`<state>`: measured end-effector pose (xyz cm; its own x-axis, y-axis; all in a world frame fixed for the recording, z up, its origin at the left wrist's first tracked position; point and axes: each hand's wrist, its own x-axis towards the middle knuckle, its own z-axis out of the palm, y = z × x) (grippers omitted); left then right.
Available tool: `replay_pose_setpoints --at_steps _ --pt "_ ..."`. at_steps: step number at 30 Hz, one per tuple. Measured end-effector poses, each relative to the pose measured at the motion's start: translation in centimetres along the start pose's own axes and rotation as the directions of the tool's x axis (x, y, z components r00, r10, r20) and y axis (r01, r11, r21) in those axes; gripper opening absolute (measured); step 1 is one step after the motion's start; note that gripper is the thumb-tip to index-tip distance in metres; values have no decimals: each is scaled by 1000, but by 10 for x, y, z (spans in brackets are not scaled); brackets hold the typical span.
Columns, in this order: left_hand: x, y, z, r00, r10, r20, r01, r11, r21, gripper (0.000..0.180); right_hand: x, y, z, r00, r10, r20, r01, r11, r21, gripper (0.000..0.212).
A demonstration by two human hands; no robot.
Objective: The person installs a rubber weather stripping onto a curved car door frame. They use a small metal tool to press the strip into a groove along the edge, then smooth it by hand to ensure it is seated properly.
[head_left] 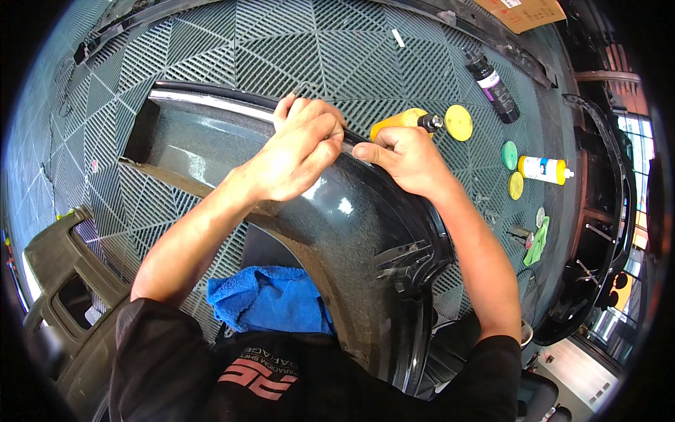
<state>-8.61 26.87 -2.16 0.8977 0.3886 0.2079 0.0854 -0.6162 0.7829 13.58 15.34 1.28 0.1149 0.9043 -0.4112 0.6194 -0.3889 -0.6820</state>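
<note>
A glossy black car fender (351, 232) lies across my lap, its wheel arch curving toward me. Light reflections and a bright strip (218, 102) run along its far edge. My left hand (302, 148) is closed at that edge, knuckles up and fingers curled; whatever is inside them is hidden. Just to the right, my right hand (409, 160) grips the same edge, thumb on the near side and fingers bent over the far side. Beyond it lies a yellow tool (394, 125) with a dark and silver tip, partly covered by the hand.
On the grey tile floor (274, 49) lie a yellow pad (458, 123), a black bottle (493, 88), a yellow-and-white bottle (543, 170), a green pad (509, 155) and a green cloth (538, 243). A blue towel (271, 299) sits under the arch; a dark plastic part (77, 274) stands left.
</note>
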Motion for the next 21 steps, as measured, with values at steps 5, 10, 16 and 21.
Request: replay_pose_setpoints --at_steps 5,10,16,21 --pt "2 5 -5 999 -38 -1 37 998 -57 12 -6 13 -21 975 -160 157 82 907 413 53" --pt "6 5 1 998 -54 7 55 996 -66 14 12 19 -17 936 -129 326 11 941 339 47" --pt "5 -1 5 1000 -28 -6 27 997 -73 16 5 16 5 979 -203 -13 203 976 79 40" --pt "6 -2 4 999 -38 -2 38 998 -52 15 5 5 3 989 -145 -21 142 986 -91 52"
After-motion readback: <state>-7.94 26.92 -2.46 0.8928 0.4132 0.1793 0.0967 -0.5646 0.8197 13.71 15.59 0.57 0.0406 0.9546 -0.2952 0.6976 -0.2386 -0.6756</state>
